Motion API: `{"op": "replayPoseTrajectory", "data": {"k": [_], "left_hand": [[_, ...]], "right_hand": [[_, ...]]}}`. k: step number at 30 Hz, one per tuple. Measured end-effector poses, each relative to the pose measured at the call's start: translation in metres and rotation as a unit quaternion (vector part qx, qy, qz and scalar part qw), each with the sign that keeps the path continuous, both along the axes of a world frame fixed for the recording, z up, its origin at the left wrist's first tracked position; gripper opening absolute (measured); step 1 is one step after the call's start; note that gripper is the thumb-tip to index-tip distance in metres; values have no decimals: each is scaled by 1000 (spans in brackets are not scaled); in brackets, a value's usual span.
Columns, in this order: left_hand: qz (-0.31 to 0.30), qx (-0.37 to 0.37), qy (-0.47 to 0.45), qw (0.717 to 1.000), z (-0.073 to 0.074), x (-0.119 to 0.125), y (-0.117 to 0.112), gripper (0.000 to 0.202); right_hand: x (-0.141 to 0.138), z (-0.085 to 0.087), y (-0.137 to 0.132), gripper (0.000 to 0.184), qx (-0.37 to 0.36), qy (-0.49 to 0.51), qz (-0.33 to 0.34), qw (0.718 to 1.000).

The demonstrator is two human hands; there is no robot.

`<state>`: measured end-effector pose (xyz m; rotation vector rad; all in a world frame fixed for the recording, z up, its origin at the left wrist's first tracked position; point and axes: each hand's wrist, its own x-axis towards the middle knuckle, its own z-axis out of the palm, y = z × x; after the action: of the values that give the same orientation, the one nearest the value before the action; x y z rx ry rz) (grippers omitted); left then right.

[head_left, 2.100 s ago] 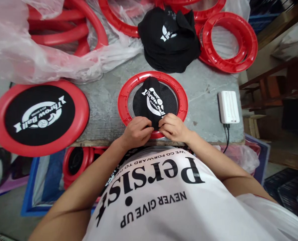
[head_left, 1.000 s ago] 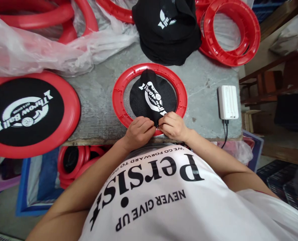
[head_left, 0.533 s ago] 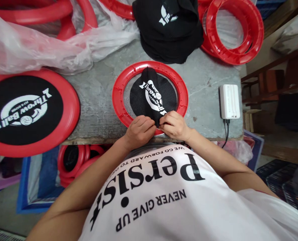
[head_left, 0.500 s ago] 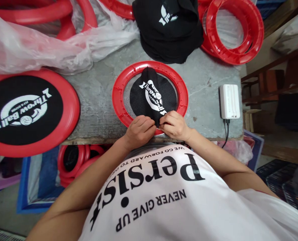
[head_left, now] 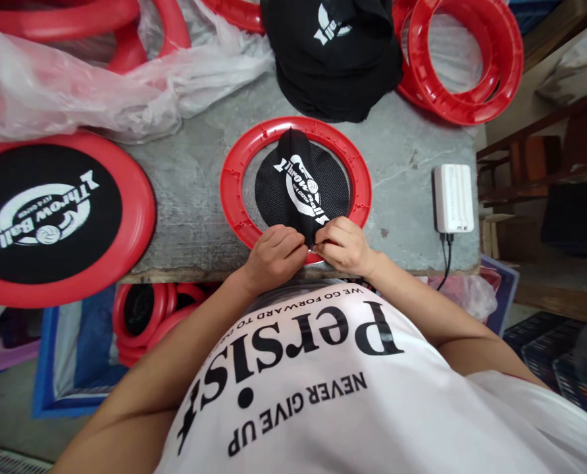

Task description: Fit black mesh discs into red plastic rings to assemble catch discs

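Note:
A red plastic ring [head_left: 234, 187] lies on the table close to its front edge. Inside it is a black fabric disc [head_left: 268, 187] with a white "Throw Ball" print, its middle raised in a fold. My left hand [head_left: 278, 258] pinches the disc's near edge over the front of the ring. Just to its right, my right hand [head_left: 341, 247] also has its fingertips closed on that edge. The fingers hide the pinched cloth and part of the ring's near rim.
A finished-looking red disc [head_left: 138, 217] with black centre lies left. Behind are black printed fabric pieces [head_left: 333, 79], stacked red rings [head_left: 508, 59] and clear plastic sheeting [head_left: 140, 112] over red rings. A white power bank [head_left: 454, 197] with a cable sits right. A blue crate [head_left: 47, 368] stands below.
Almost nothing differs. Both hands stay pinched at the disc's near edge, and the whole view has shifted slightly.

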<state>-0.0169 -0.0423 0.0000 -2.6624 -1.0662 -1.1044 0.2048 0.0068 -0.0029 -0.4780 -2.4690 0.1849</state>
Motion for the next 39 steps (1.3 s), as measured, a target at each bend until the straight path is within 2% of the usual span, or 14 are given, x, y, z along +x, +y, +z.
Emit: {"op": "replayPoseTrajectory", "data": {"k": [7, 13, 18, 21, 24, 28, 30, 32, 35, 39], "left_hand": [[-11, -29, -4, 1000, -1, 0, 2, 15], [-4, -90, 10, 996, -5, 0, 4, 18], [-11, -136, -10, 991, 2, -2, 0, 13], [27, -158, -64, 985, 14, -8, 7, 13], [88, -165, -89, 978, 28, -19, 34, 21], [148, -209, -11, 967, 33, -39, 90, 29], [153, -254, 63, 953, 29, -49, 112, 32], [144, -284, 135, 938, 24, -58, 123, 35], [152, -274, 197, 929, 22, -68, 116, 40], [208, -257, 257, 908, 33, -60, 77, 44]], "right_hand": [[0, 0, 0, 25, 1, 30, 18, 999], [1, -7, 2, 28, -36, -27, 14, 999], [4, 1, -2, 21, -61, -29, 5, 998], [11, 9, -5, 16, -93, 27, -38, 995], [17, 14, 6, 16, -114, 75, -151, 979], [11, 20, 41, 17, -113, -9, -327, 938], [4, 22, 58, 16, -107, -69, -358, 925], [-2, 22, 69, 14, -112, -113, -366, 917], [-5, 19, 80, 20, -136, -140, -364, 911], [-2, 13, 96, 28, -161, -138, -342, 915]]}}
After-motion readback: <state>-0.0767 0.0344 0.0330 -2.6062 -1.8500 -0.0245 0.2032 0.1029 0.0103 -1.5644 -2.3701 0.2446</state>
